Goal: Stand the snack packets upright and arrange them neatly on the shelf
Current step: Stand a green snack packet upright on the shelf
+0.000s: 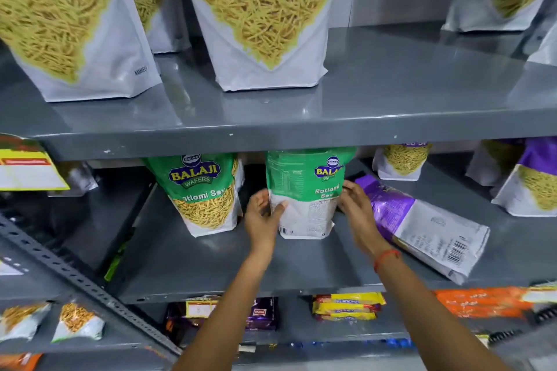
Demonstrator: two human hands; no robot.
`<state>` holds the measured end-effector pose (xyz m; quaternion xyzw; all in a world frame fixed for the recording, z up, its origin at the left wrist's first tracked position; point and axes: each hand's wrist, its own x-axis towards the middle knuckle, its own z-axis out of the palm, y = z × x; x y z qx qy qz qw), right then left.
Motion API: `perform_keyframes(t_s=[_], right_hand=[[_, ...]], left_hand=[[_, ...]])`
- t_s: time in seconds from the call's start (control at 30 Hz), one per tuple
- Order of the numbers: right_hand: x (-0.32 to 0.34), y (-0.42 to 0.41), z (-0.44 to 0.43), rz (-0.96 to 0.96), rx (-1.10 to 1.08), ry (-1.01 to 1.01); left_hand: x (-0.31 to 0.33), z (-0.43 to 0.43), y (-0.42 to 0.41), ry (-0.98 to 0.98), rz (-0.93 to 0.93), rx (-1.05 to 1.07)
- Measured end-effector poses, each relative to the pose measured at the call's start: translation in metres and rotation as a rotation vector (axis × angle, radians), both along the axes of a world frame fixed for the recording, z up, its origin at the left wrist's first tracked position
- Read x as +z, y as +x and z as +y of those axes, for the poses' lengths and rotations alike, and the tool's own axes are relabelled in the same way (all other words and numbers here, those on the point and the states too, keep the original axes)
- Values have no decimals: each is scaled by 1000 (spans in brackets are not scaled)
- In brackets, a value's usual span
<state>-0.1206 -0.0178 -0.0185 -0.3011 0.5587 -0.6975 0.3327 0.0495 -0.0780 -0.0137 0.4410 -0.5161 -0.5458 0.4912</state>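
1. Plainly, I had both hands on the middle green packet (304, 199) on the middle shelf (211, 262). The left hand (263, 217) pressed its left edge, thumb laid across the white lower panel; the right hand (354, 205) cupped the right edge, fingers curled around the side. Together they squeezed the packet between them.

2. That packet stood upright on its base, turned so its back panel mostly faced me, with part of the printed front showing at the right. Its top reached just under the upper shelf's (271, 135) front lip.

3. Just to its left stood a second green packet (205, 193), upright and front-facing, with a narrow gap between the two.

4. To the right, a purple packet (422, 226) lay flat on the same shelf, touching or nearly touching my right wrist, its near end close to the shelf's front edge.

5. Risks, as I judged them: letting go too soon could let the soft-bottomed packet slump forward or sideways into its neighbour. Drawing my right arm back carelessly could drag the purple packet off the front edge. Lifting the green packet could also snag its top on the lip above.

6. I judged the purple packet not yet stood up.
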Motion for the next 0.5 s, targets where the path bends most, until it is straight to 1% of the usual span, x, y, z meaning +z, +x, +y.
perform_keyframes(t_s=[0.03, 0.07, 0.13, 0.17, 0.23, 0.3, 0.37, 0.43, 0.5], right_hand=[[1, 3, 1, -46, -35, -10], [2, 6, 1, -97, -69, -20], [1, 13, 5, -233, -124, -42], [0, 16, 8, -319, -148, -56], [-7, 21, 16, -479, -154, -61], [-12, 28, 25, -569, -80, -59], [-15, 36, 30, -618, 11, -49], [-14, 42, 32, -640, 117, -23], [-17, 44, 34, -619, 218, 34]], left_hand=[[-4, 12, -4, -71, -64, 53], [-8, 26, -8, -155, -120, 57], [-17, 50, -17, -275, -210, -8], [-20, 56, -20, -279, -221, -28], [-21, 60, -26, -243, -183, -43], [-19, 62, -30, -252, -176, -16], [-20, 67, -31, -320, -231, 85], [-18, 70, -31, -334, -278, 135], [-22, 68, -28, -315, -310, 116]])
